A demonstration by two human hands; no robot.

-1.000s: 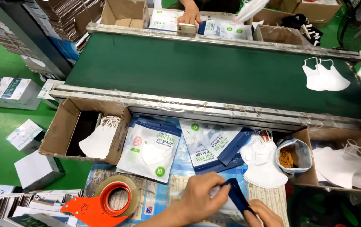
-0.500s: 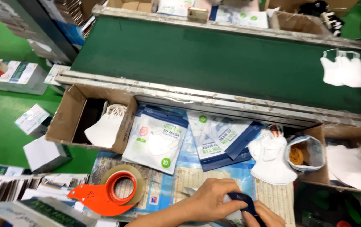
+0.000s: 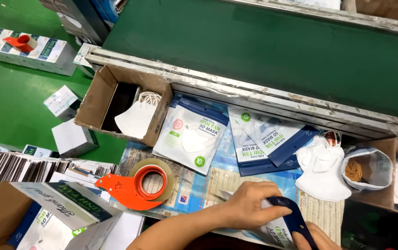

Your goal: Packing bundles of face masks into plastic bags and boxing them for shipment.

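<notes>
Pouch is the thing you are working on; it is lying on the paper-covered table at the bottom edge of the picture, white with a dark blue top strip. Your left hand is pressing down on it, fingers curled over its top. Your right hand is touching the blue strip from below, but most of that hand is cut off, so I cannot tell if it is gripping or lying flat. I think you are closing this pouch, and I cannot see if the strip is shut all the way yet.

Just beside your left hand, an orange tape holder with a roll of clear tape is sitting on the table. Farther up, more pouches are lying flat, waiting. A small pile of white masks is resting near a little bag of rubber bands. A brown cardboard box on the left is holding a few more masks. An open carton at the bottom left is showing some packs inside, so some work looks done, and lots of masks are waiting. Past all this, the green belt is stretching across
</notes>
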